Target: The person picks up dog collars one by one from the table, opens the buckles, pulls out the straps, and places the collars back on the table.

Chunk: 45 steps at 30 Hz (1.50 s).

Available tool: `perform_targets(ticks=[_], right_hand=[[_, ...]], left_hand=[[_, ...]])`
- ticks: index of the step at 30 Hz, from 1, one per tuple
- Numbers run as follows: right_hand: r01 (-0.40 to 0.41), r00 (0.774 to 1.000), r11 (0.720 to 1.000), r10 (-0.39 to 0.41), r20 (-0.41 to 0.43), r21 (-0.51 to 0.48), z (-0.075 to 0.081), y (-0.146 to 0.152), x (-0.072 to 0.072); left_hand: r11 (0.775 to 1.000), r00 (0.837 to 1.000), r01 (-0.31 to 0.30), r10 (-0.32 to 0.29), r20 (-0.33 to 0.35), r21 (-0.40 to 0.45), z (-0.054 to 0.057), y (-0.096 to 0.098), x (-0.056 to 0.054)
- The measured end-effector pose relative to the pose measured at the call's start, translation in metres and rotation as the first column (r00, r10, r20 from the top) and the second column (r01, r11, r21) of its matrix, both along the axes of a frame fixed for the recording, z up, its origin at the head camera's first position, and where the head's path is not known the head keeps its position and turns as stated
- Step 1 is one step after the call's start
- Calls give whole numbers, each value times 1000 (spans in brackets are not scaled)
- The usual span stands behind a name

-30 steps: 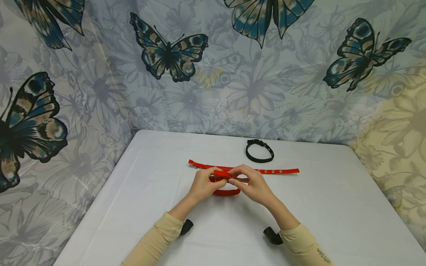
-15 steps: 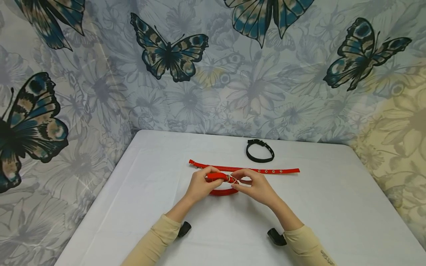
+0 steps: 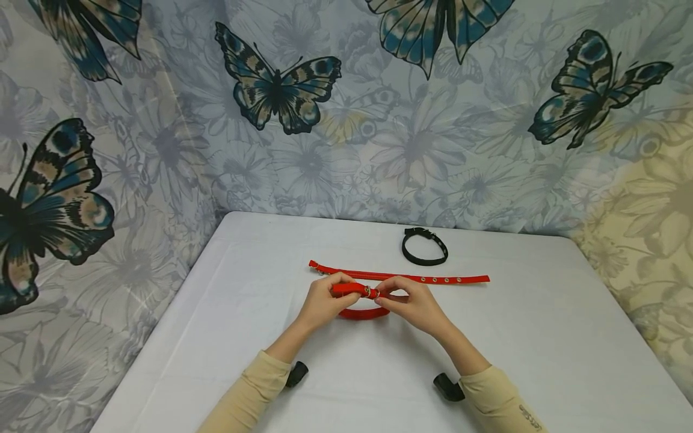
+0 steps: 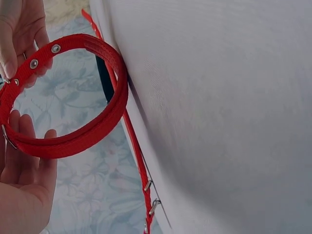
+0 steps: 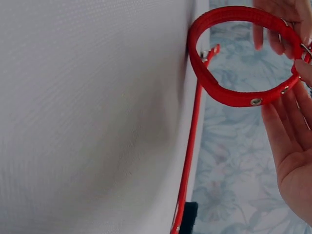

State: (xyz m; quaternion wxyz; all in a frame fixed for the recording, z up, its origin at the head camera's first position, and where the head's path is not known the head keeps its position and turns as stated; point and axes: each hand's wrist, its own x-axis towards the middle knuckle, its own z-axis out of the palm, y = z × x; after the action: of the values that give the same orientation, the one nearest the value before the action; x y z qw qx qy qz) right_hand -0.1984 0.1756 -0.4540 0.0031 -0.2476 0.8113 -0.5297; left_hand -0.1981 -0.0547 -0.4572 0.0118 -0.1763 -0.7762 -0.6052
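A red collar point(image 3: 364, 314) with metal eyelets is bent into a ring between my two hands. My left hand point(image 3: 325, 300) grips its padded band just left of the buckle point(image 3: 369, 291). With thumb and fingertips, my right hand point(image 3: 409, 302) pinches the strap right beside the buckle. In the left wrist view the whole loop of the red collar point(image 4: 92, 136) shows, its eyelets along the upper side. The right wrist view has the red collar point(image 5: 234, 97) close against the tablecloth, fingers of both hands around the buckle end.
Behind my hands a second red collar point(image 3: 455, 279) lies stretched out straight across the white table point(image 3: 260, 240). Farther back sits a black collar point(image 3: 425, 261), buckled into a ring. A butterfly-patterned backdrop point(image 3: 346, 168) rises at the table's far edge.
The hands have shifted slightly left with the red collar and tilted it, so its buckle now shows. My right fingers came off the strap a little, then closed in beside the buckle.
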Motion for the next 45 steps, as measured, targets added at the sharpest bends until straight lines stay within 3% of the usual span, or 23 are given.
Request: perform_targets(ticks=[4, 9, 11, 25, 32, 40, 45], right_hand=[[-19, 1000, 1000, 19, -19, 0, 10, -4, 6], [-33, 999, 999, 34, -38, 13, 33, -9, 17], [-35, 999, 999, 36, -41, 12, 32, -9, 16], [-54, 993, 997, 59, -105, 55, 29, -5, 16], [-48, 993, 997, 54, -103, 55, 1, 5, 2], [-21, 998, 999, 23, -65, 29, -2, 5, 1], [13, 999, 1000, -12, -50, 27, -1, 1, 2]], left_hand=[[1000, 1000, 27, -27, 3, 16, -2, -3, -1], [1000, 999, 28, -28, 18, 7, 26, -4, 13], [1000, 999, 27, -27, 24, -3, 36, -4, 18], [1000, 1000, 24, -24, -11, 11, 32, -7, 16], [999, 999, 23, -22, -30, 24, 30, -6, 15], [998, 999, 43, -43, -5, 37, 29, -6, 15], [997, 998, 59, -59, 13, 46, 10, -4, 6]])
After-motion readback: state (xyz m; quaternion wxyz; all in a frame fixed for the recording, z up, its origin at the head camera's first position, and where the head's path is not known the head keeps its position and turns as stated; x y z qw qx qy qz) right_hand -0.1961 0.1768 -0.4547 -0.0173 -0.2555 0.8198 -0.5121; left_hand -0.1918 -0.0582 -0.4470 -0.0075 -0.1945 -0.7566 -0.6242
